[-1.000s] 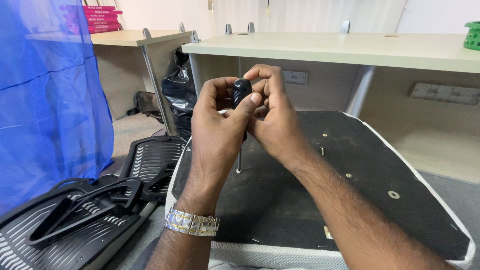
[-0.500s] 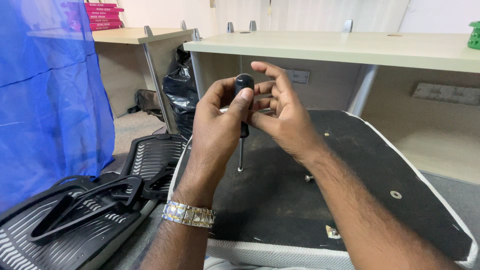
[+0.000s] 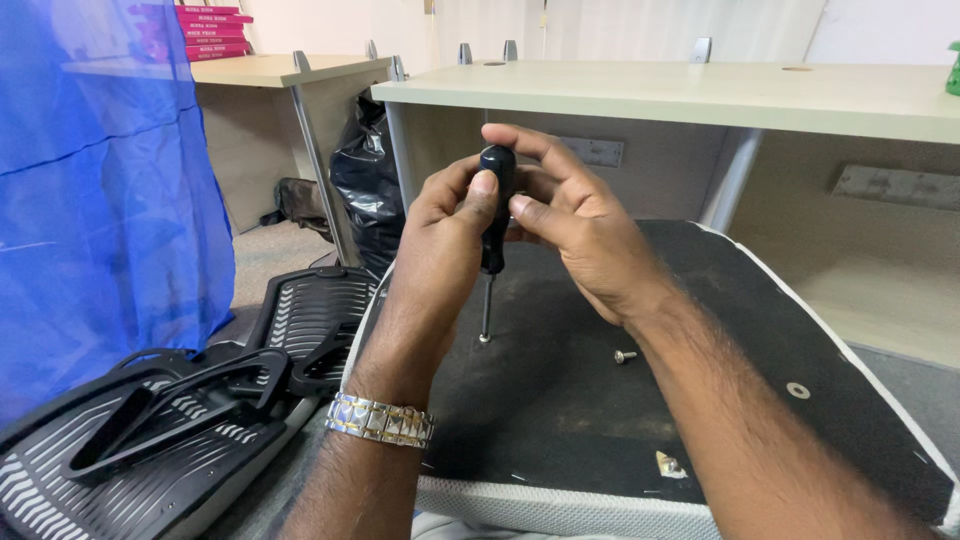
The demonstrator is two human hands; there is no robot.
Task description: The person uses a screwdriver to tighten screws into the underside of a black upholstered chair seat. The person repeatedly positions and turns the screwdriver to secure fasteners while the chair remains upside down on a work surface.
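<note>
Carefully, both hands clasp the black-handled screwdriver: left hand pinching the handle, right hand wrapped over its top, tip standing on the upturned chair seat. A tilt could slip the tip; the loose screw nearby might roll away.

- We see a screwdriver with a glossy black plastic handle and a bare metal shaft.
- We note matt, rough black fabric on the seat underside, edged in grey woven mesh.
- The loose screw looks like bright metal.
- The wristband is polished metal.
- The chair back appears black ribbed plastic, semi-matt.
- The desk top is smooth, pale laminate.
</note>
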